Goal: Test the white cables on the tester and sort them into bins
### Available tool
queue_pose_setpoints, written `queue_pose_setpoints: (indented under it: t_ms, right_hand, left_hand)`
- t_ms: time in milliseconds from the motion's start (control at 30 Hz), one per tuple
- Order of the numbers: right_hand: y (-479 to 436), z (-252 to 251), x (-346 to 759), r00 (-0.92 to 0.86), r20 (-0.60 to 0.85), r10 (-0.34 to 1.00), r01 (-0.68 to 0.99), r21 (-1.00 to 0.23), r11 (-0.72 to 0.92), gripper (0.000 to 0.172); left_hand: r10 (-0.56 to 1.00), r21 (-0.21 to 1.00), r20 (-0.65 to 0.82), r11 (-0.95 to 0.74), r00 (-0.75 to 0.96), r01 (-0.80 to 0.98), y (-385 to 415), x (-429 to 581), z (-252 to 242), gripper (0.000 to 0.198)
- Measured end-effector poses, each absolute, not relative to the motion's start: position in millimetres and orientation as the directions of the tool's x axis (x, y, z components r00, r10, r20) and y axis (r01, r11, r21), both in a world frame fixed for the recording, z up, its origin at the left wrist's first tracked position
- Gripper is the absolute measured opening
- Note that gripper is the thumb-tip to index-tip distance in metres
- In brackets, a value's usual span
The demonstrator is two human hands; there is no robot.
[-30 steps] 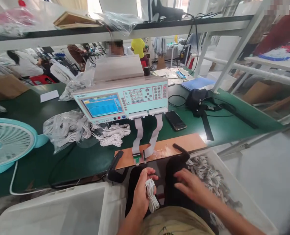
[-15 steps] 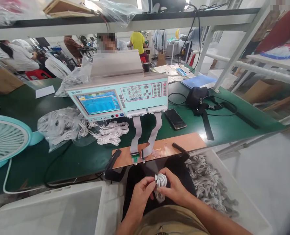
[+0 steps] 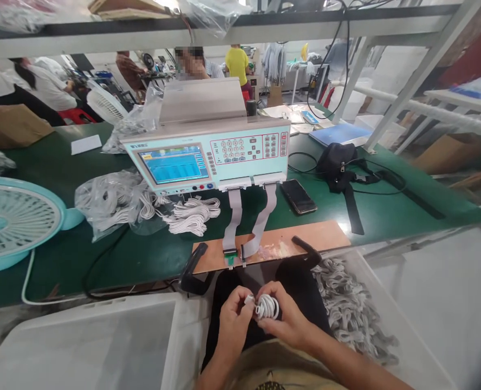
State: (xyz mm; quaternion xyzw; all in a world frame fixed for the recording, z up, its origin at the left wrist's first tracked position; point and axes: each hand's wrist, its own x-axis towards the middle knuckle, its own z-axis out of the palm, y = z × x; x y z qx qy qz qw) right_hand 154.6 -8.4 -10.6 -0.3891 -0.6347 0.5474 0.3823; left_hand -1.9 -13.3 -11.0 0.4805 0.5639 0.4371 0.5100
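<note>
A white cable (image 3: 268,307) wound into a coil sits in my right hand (image 3: 287,319), its fingers and thumb wrapped round the loops. My left hand (image 3: 235,314) pinches the cable's end connector (image 3: 249,299) between thumb and fingers, just left of the coil. Both hands are above my lap, in front of the bench edge. Past them, two grey ribbon cables (image 3: 260,222) run down from a tester with a lit screen (image 3: 175,164) to small connector boards (image 3: 231,260) on a copper-coloured plate (image 3: 322,234).
A bin (image 3: 411,325) of bundled cables stands at the right, a white bin (image 3: 102,346) at the left. On the green bench lie more white cables (image 3: 194,214), a bagged bundle (image 3: 110,200), a phone (image 3: 299,196), a black pouch (image 3: 338,165) and a fan (image 3: 17,222).
My left hand has drawn the connector up and a little away from the coil. My right hand still holds the coil. The camera view has shifted slightly.
</note>
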Motion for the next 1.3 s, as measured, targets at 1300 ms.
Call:
queue_pose_setpoints:
  t_ms: [1300]
  right_hand:
    - [48, -8, 99, -0.245, -0.328, 0.912, -0.327, -0.858, -0.396, 0.030]
  left_hand:
    - [0.985, 0.973, -0.149, 0.131, 0.088, 0.189, 25, -48, -10, 0.028]
